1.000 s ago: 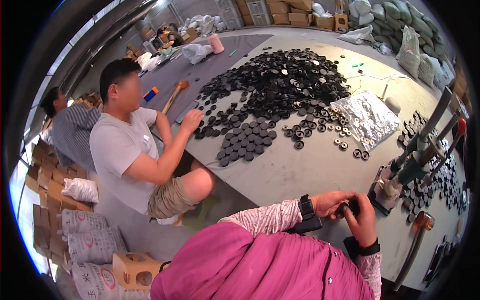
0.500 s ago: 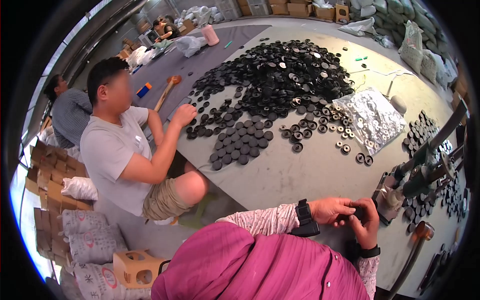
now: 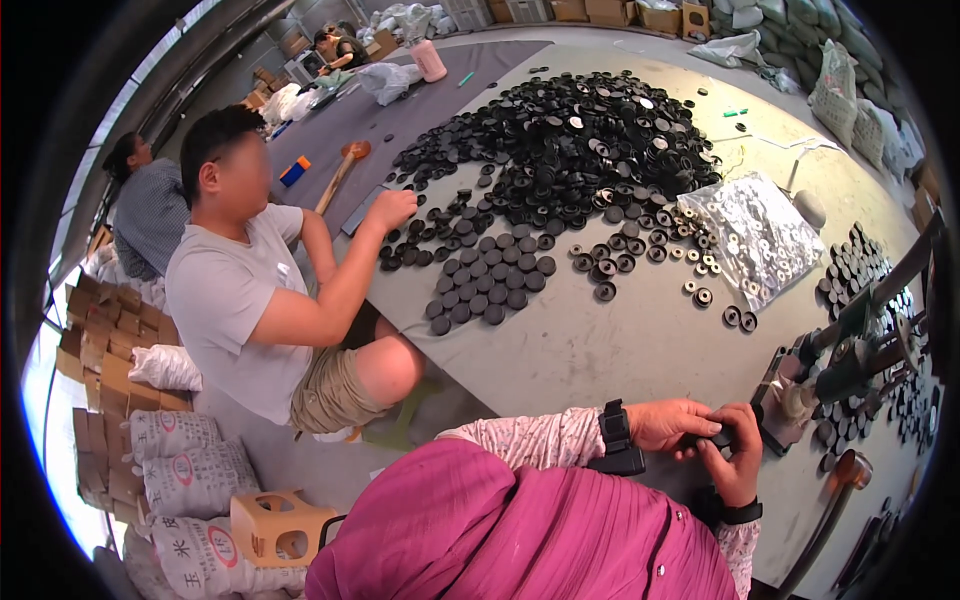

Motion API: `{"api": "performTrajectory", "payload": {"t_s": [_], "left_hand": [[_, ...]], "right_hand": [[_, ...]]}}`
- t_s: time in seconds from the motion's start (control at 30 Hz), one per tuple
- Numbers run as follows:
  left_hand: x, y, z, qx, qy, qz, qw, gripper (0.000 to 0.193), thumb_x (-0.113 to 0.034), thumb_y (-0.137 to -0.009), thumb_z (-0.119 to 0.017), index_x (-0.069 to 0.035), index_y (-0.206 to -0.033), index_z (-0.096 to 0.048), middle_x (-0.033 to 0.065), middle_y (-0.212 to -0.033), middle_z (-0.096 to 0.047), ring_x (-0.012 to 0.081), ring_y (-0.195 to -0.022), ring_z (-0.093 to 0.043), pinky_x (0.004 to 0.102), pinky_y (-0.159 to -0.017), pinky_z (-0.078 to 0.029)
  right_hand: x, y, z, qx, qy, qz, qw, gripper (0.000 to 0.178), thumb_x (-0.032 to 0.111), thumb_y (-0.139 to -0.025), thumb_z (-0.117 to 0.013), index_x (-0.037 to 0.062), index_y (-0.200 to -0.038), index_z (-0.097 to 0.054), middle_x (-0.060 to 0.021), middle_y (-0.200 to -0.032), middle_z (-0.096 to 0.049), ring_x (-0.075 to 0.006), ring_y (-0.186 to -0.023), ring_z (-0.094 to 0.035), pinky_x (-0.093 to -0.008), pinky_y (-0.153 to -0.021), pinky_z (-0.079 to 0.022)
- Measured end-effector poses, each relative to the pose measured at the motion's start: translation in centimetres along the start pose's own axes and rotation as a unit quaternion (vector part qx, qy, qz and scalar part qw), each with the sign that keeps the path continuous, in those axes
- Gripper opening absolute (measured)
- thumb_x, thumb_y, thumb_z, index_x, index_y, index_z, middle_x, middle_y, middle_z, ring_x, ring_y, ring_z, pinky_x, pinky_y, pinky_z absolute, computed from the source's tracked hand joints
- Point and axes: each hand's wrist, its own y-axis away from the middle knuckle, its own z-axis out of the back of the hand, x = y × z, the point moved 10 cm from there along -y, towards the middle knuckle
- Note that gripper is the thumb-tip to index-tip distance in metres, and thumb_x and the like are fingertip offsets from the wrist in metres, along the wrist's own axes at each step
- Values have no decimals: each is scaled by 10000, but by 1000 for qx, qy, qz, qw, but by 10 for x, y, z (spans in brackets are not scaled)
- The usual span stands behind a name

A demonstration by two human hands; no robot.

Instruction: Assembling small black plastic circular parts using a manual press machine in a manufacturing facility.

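My left hand (image 3: 668,424) and my right hand (image 3: 738,460) meet over the near edge of the table, left of a dark metal press (image 3: 835,375). Between their fingers is a round black cap (image 3: 720,437), partly covered by fingertips. Both hands are closed on it; whether more than one cap is there, I cannot tell. Beyond them, two loose black caps (image 3: 740,318) lie by a clear plastic bag (image 3: 750,240) of metal washers. A large heap of black caps (image 3: 600,140) covers the far middle of the table, with flat-topped caps (image 3: 490,280) grouped before it.
A co-worker in a light shirt (image 3: 230,290) sits at the left, one hand (image 3: 392,208) near the caps. A hammer (image 3: 850,470) stands close to my right hand. More caps (image 3: 855,260) lie behind the press. Sacks (image 3: 190,470) and cartons (image 3: 110,370) are stacked at the left.
The view has shifted slightly. My fingers have moved on the cap, and more of its black surface shows. The co-worker's hand has moved a little to the right and away.
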Motion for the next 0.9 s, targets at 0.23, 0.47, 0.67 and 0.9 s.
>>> {"api": "performTrajectory", "payload": {"t_s": [0.23,0.47,0.67,0.9], "left_hand": [[7,-1,0,16,25,17,999,316,-265,-1037,-625,-135,-1322,-592,-17,-959,-669,94,-780,-636,258,-624,-517],[-1,11,11,38,87,53,994,369,-212,-999,-614,-97,-1343,-541,54,-1057,-676,151,-915,-666,295,-757,-542],[-18,12,-5,56,5,4,998,339,-379,-982,-578,-49,-919,-525,109,-1018,-506,134,-703,-458,278,-628,-420],[-20,9,-13,48,20,43,998,446,-447,-1053,-562,-61,-853,-462,95,-1023,-471,137,-767,-416,242,-595,-408]], "right_hand": [[8,-1,2,-25,-19,-11,999,429,61,-701,-772,2,-1094,-609,-113,-1041,-567,-252,-975,-581,-349,-872,-474],[1,8,20,-54,-63,-33,996,577,197,-807,-827,72,-1312,-577,-55,-1149,-559,-111,-747,-536,-270,-631,-452],[75,163,61,-217,170,114,955,70,120,-872,-736,84,-881,-677,-69,-776,-616,-288,-633,-615,-385,-542,-478],[-55,442,71,-474,209,-325,791,181,216,-856,-732,46,-853,-669,-123,-830,-649,-338,-733,-662,-411,-644,-525]]}}
